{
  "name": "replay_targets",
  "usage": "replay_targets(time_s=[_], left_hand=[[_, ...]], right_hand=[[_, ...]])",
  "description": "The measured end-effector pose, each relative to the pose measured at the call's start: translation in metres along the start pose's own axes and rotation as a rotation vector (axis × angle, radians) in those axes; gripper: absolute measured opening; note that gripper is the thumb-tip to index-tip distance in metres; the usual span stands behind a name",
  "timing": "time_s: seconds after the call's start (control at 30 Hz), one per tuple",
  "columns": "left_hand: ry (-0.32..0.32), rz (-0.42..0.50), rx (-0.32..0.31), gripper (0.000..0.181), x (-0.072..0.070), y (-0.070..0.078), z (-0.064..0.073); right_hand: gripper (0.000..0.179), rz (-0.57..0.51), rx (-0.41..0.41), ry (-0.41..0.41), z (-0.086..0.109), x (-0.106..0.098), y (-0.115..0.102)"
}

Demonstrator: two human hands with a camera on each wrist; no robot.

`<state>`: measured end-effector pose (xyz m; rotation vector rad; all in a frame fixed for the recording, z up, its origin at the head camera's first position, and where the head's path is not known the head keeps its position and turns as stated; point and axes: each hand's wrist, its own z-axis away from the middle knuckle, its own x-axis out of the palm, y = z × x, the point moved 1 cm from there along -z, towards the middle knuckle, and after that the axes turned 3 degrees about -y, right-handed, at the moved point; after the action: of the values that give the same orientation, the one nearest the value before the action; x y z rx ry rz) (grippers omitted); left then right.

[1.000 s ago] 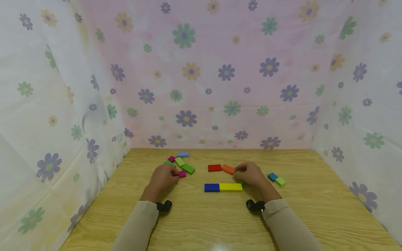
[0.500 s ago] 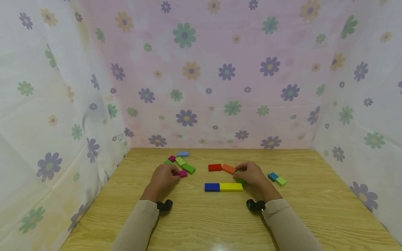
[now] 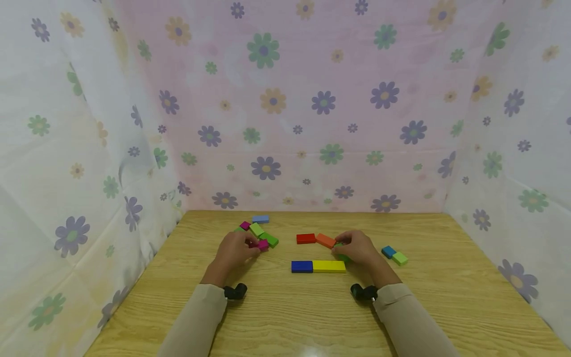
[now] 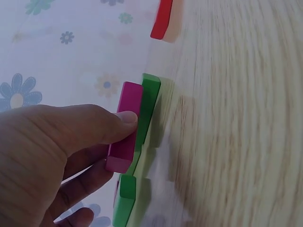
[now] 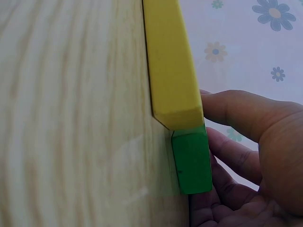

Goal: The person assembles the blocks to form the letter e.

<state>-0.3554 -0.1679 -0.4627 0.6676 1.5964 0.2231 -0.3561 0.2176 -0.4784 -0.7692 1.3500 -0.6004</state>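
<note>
In the head view my left hand [image 3: 237, 250] pinches a magenta block [image 3: 263, 245] close in front of a green block [image 3: 270, 240]. The left wrist view has my thumb on the near face of this magenta block [image 4: 128, 99], with fingers behind it. My right hand [image 3: 359, 249] holds a green block [image 3: 341, 255], mostly covered in the head view, beside an orange block [image 3: 326, 241]. Seen from the right wrist, the fingers are behind the green block [image 5: 193, 163], which stands past the end of a yellow block [image 5: 173, 61].
A red block [image 3: 306, 239] lies left of the orange one. Nearer me, a dark blue block [image 3: 302, 267] meets the yellow one. Lime [image 3: 256, 229], magenta and light blue [image 3: 260, 219] blocks lie back left. At right, a teal block [image 3: 388, 252] touches a lime one [image 3: 400, 258].
My left hand has shifted slightly right and away from me with the magenta block, which is now tilted and nearer the green block. The right hand keeps its place on its green block.
</note>
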Motion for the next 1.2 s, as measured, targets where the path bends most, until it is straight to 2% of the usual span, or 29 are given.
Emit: replay_targets(time_s=[0.37, 0.57, 0.83, 0.97, 1.2], left_hand=[[0.017, 0.014, 0.026, 0.020, 0.003, 0.007, -0.004], [-0.008, 0.018, 0.008, 0.025, 0.006, 0.014, -0.005], [-0.048, -0.006, 0.044, 0.021, 0.011, 0.023, -0.006], [-0.050, 0.007, 0.049, 0.019, 0.014, 0.026, -0.008], [-0.042, -0.024, 0.073, 0.019, 0.021, 0.030, -0.013]], right_hand=[[0.042, 0.000, 0.002, -0.006, -0.001, 0.000, 0.001], [0.044, -0.006, -0.001, -0.015, -0.002, 0.000, 0.003], [0.045, -0.009, 0.004, -0.013, -0.002, 0.000, 0.003], [0.044, -0.005, 0.007, -0.011, -0.001, 0.000, 0.002], [0.045, -0.009, 0.011, -0.015, 0.000, 0.000, 0.001]])
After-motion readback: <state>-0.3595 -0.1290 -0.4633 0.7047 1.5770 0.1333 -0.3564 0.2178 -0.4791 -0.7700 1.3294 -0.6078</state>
